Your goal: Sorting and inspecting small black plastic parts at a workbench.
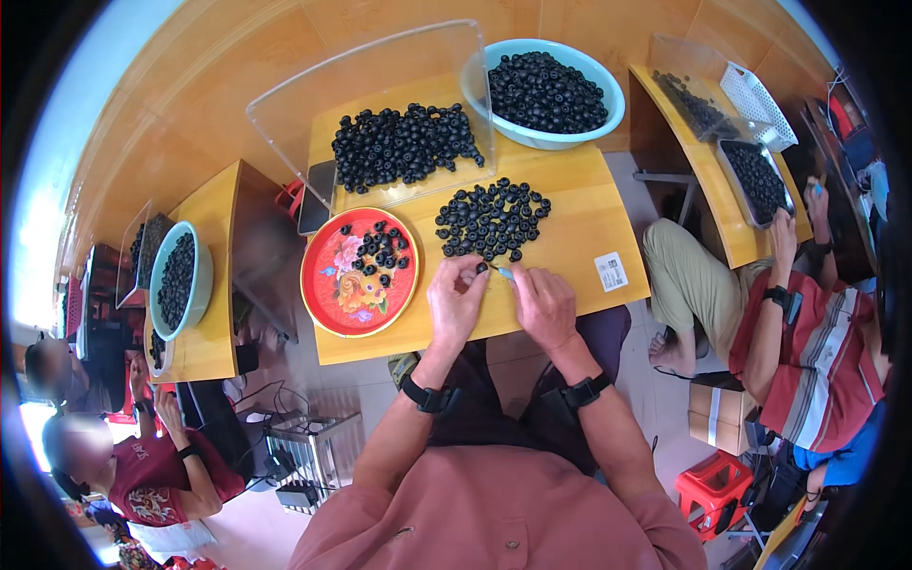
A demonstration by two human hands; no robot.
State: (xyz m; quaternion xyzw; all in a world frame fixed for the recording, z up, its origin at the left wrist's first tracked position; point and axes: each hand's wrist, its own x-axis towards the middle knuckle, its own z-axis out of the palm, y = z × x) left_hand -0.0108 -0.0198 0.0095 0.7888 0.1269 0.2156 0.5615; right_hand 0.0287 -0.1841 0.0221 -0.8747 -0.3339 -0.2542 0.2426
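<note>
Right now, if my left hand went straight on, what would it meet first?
Your left hand would likely meet the loose pile of dark round pieces just ahead, though the hand's height is unclear.

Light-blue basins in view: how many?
2: one basin at the far right of the person's table, another basin on the left-hand table. More may be hidden behind furniture.
</note>
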